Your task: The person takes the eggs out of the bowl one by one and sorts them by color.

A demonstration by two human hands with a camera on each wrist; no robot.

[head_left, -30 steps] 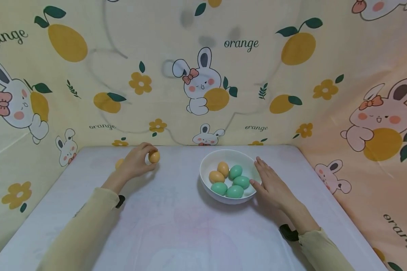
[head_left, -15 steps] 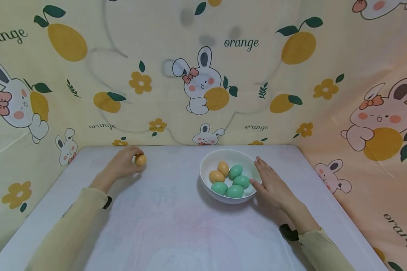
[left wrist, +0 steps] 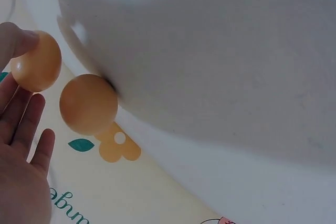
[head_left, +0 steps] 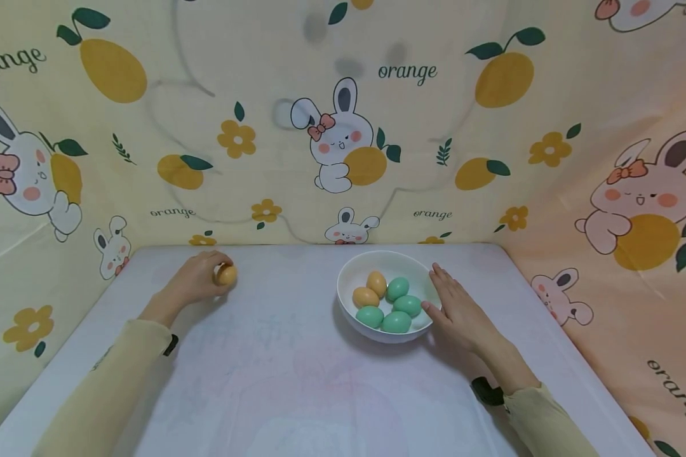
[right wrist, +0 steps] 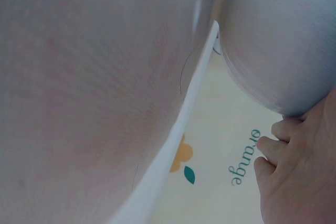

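Observation:
My left hand (head_left: pixel 197 277) pinches an orange-brown egg (head_left: pixel 226 275) between thumb and fingers, low over the far left of the table. In the left wrist view that held egg (left wrist: pixel 39 62) sits beside a second orange-brown egg (left wrist: pixel 88 104) resting on the tabletop; the head view hides this second one behind my hand. A white bowl (head_left: pixel 349 320) stands right of centre, with two orange-brown eggs (head_left: pixel 366 298) and several green eggs (head_left: pixel 396 322) inside. My right hand (head_left: pixel 463 314), fingers straight, touches the bowl's right side. The right wrist view shows those fingers (right wrist: pixel 275 148) against its outer wall.
The white table (head_left: pixel 297 387) ends at a far edge just behind my left hand and the bowl. A cream cloth (head_left: pixel 274 82) printed with rabbits and oranges hangs behind and along both sides. Dark bands circle both wrists.
My left hand has moved left and slightly nearer with the held egg, away from the bowl. The second egg, partly visible earlier, is now covered by my hand in the head view. My right hand stays put.

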